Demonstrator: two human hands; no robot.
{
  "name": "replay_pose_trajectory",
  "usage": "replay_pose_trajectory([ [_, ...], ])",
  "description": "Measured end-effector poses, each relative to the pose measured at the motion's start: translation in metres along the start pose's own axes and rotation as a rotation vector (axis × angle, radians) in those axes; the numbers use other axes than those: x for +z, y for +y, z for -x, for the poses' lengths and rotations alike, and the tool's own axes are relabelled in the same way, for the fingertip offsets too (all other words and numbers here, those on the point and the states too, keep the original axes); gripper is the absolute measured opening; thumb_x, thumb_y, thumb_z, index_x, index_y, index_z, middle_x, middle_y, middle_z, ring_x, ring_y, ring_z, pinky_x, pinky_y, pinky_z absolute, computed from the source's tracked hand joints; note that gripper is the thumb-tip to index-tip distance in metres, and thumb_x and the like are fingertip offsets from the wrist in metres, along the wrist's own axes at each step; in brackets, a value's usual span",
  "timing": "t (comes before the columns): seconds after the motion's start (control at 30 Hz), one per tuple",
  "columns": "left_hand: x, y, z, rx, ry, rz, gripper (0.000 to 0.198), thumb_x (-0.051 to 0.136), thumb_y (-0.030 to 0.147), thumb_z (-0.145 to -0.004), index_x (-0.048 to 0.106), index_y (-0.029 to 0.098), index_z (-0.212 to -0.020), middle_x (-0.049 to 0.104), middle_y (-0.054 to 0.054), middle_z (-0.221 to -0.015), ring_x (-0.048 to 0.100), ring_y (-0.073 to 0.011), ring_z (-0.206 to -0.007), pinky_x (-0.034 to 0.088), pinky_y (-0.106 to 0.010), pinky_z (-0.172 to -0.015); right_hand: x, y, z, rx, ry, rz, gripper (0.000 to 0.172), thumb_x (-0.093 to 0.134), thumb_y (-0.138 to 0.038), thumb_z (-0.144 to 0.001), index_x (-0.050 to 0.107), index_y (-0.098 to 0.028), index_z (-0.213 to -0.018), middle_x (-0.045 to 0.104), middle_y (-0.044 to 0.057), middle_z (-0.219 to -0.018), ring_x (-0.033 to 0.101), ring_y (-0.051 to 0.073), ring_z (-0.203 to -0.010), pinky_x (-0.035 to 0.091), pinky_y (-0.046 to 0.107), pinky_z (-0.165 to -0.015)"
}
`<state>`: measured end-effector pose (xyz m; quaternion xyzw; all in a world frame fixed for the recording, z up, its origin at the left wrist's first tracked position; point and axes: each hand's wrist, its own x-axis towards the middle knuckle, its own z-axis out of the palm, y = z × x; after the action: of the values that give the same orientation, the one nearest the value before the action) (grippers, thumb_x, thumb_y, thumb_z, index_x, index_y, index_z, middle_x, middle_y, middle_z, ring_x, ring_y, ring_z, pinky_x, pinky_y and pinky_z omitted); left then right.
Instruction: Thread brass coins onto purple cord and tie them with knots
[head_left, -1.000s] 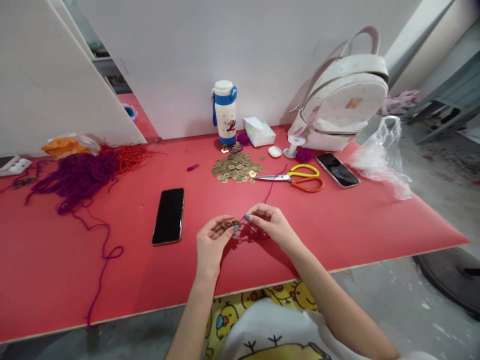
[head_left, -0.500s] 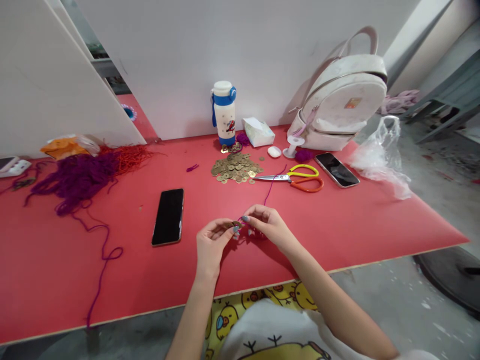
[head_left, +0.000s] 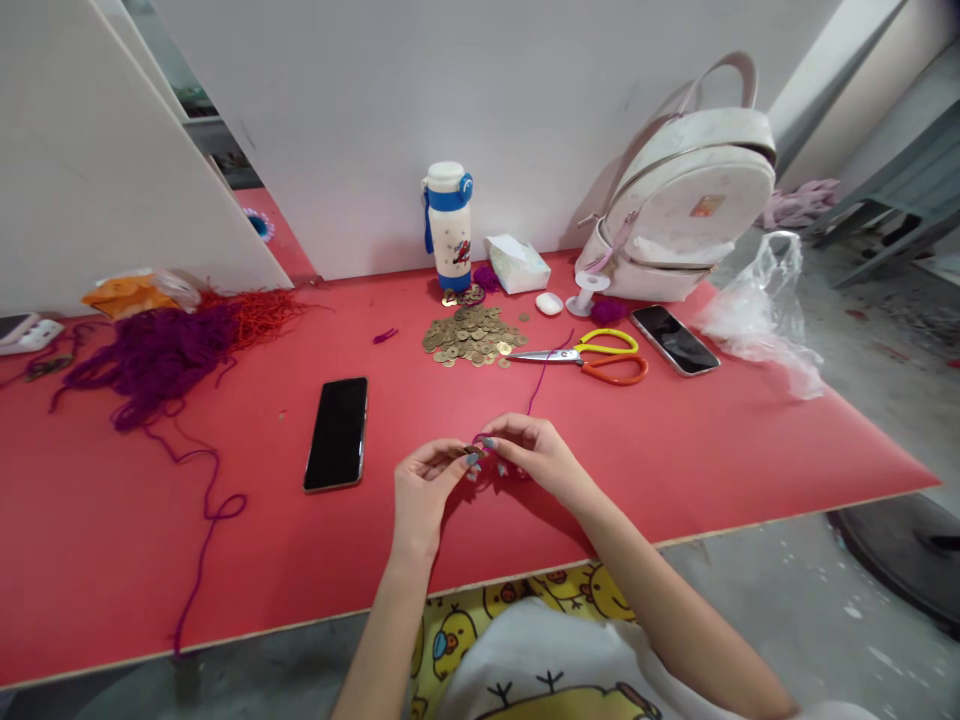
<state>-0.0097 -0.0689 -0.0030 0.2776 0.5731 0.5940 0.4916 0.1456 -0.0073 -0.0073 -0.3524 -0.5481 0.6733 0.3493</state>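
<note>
My left hand pinches a brass-coloured coin between thumb and fingers, above the front part of the red table. Close beside it, my right hand is closed on a strand of purple yarn near the coin. The yarn runs from under the right fingers up towards the scissors, and some of it hangs below the hand. Exactly how the yarn meets the coin is hidden by my fingertips. Beyond the hands lies a pile of brass coins.
A black phone lies left of my hands; another phone is at the right. A heap of purple yarn spreads at the left. Behind stand a bottle, a tissue pack, a white spool and a backpack.
My right fingers have shifted slightly at the coin, and the yarn there now forms a small loop. Everything else on the table stays where it was.
</note>
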Motion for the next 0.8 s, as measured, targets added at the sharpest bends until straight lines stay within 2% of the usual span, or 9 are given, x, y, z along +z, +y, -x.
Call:
replay_pose_trajectory([
  [0.27,0.0019,0.0006,-0.0002,-0.036,-0.031,0.026,0.020,0.084,0.022,-0.055,0.073,0.015,-0.071,0.074,-0.004,-0.070,0.066,-0.0142,-0.060,0.057,-0.025,-0.063,0.0015,-0.0025,-0.0004,-0.039,0.053,0.015,0.018,0.070,-0.032,-0.076,0.074,-0.017,-0.085,0.070,0.002,-0.071,0.054,0.009,-0.049,0.042,0.022,-0.047],
  [0.47,0.0023,0.0005,-0.0016,-0.049,-0.023,0.029,0.022,0.085,0.020,-0.053,0.074,0.016,-0.071,0.074,-0.003,-0.070,0.067,-0.0133,-0.063,0.056,-0.022,-0.064,0.0016,-0.0032,-0.0005,-0.048,0.068,0.023,0.013,0.070,-0.028,-0.073,0.074,-0.016,-0.078,0.068,0.001,-0.065,0.053,0.008,-0.046,0.042,0.020,-0.046],
  [0.8,0.0006,-0.0025,-0.0017,-0.040,-0.012,0.034,0.021,0.085,0.017,-0.053,0.074,0.016,-0.070,0.074,-0.003,-0.070,0.067,-0.0124,-0.065,0.055,-0.020,-0.065,0.0027,-0.0032,0.0009,-0.057,0.100,0.090,0.016,0.065,-0.022,-0.072,0.077,-0.018,-0.081,0.075,0.004,-0.076,0.064,0.013,-0.060,0.052,0.024,-0.060],
])
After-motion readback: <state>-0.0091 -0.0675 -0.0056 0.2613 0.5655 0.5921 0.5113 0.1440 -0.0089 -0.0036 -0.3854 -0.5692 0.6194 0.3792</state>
